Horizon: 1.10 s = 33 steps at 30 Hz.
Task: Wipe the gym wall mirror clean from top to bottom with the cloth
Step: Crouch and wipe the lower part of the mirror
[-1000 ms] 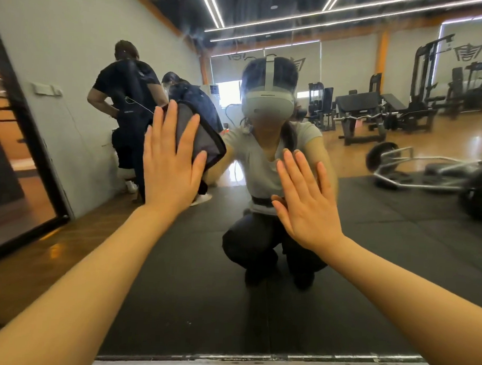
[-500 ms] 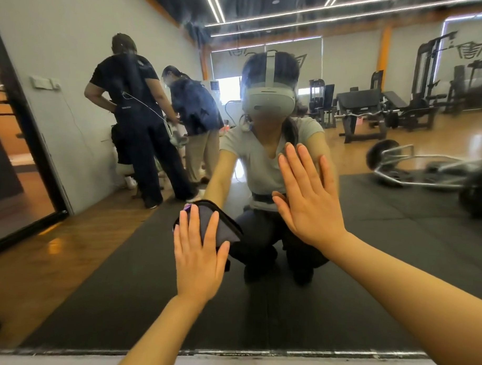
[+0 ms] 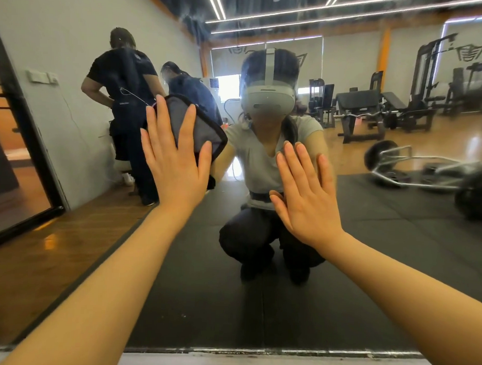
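The wall mirror (image 3: 367, 282) fills the view and reflects me squatting in front of it. My left hand (image 3: 175, 158) lies flat with straight, spread fingers and presses a grey cloth with a dark border (image 3: 202, 127) against the glass, left of centre at about my reflected shoulder height. Most of the cloth shows above and right of the fingers. My right hand (image 3: 307, 195) rests flat on the bare glass to the right, fingers straight and together, holding nothing.
The mirror's bottom edge (image 3: 255, 351) meets a pale ledge just below my arms. Reflected in the glass are two people (image 3: 128, 96) standing at the left wall, gym machines (image 3: 401, 106) at the back right, and a barbell frame (image 3: 426, 172) on black mats.
My left hand slid the cloth down the glass to near knee height, then back up to shoulder height. My right hand stayed planted on the mirror.
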Each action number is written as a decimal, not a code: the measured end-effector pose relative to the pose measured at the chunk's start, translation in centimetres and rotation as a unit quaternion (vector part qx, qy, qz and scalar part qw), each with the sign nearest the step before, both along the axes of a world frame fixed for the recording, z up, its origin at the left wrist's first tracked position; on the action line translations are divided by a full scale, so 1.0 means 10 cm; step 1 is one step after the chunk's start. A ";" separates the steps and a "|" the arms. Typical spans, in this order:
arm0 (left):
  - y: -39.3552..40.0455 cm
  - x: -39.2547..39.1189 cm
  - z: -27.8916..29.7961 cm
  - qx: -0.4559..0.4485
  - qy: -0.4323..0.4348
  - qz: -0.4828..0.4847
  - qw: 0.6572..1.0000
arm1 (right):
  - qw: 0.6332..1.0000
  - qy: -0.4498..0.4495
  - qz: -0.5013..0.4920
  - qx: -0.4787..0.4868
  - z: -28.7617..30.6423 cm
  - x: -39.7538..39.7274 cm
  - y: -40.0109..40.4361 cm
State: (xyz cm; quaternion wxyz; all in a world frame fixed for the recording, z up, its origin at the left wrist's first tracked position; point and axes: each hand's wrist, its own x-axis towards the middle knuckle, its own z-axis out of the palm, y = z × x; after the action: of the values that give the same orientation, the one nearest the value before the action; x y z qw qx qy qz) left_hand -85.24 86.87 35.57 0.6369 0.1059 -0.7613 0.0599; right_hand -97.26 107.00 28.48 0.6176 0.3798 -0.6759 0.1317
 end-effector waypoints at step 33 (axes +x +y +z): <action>0.31 0.29 -1.45 0.101 -0.174 0.132 0.971 | 0.999 -0.009 -0.003 0.048 0.01 -0.01 0.04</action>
State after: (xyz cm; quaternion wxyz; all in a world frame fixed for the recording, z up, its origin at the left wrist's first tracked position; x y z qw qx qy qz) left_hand -82.35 89.97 21.06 0.4670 0.2569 -0.8420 0.0835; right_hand -97.36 107.36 28.62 0.5935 0.4054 -0.6879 0.1006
